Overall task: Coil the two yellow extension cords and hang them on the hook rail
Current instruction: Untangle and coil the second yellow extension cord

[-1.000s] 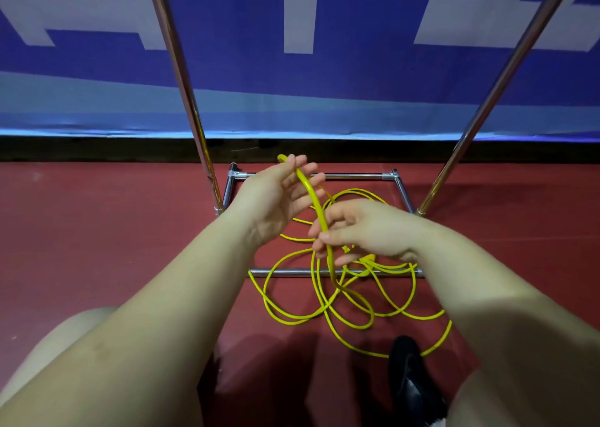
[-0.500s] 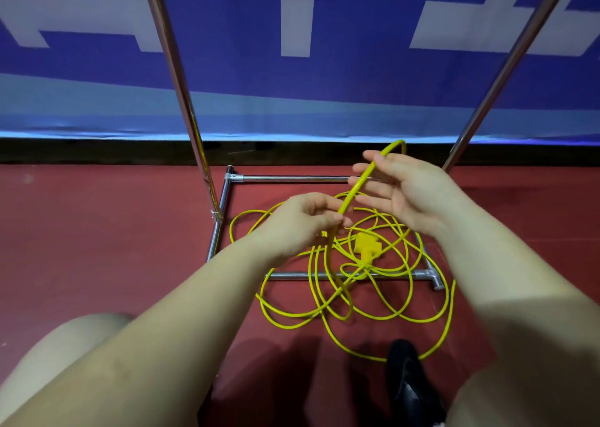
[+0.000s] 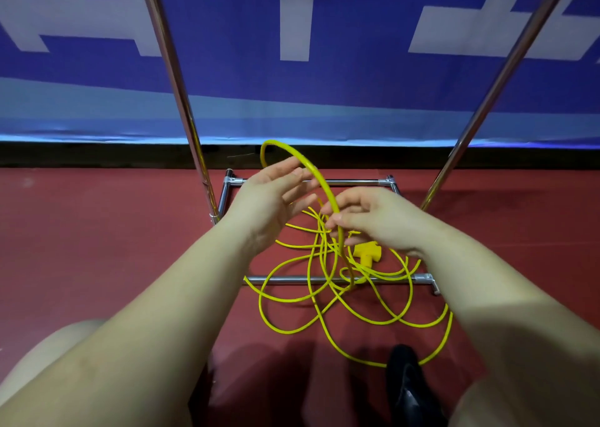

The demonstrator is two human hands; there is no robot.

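From the head camera, looking down: the left hand (image 3: 269, 199) is raised with its fingers (image 3: 293, 180) straight and spread, and a loop of yellow cord (image 3: 311, 170) arches over them, so the flat hand seems to serve as a form for the coil to be wound around. The right hand (image 3: 373, 219) pinches the same cord just below the arch between curled fingers (image 3: 339, 222), probably to feed and steer the next turn. From that pinch the cord drops straight to the floor (image 3: 97, 264).

There the rest lies in loose, overlapping loops (image 3: 324, 296), tangled, draped across the near bar of a metal rack base (image 3: 279, 280). A yellow plug (image 3: 365, 254) sits among the loops just under the right wrist. Whether this heap is one cord or both I cannot tell. Little is coiled yet, and nothing hangs anywhere in view; no hooks show.

The floor is dull red and smooth. Two shiny poles (image 3: 181, 102) rise from the rack, spreading toward the top corners. Behind stands a blue banner (image 3: 357, 85) with large white shapes, above a dark strip at its foot. A black shoe (image 3: 406, 381) shows at the bottom edge.
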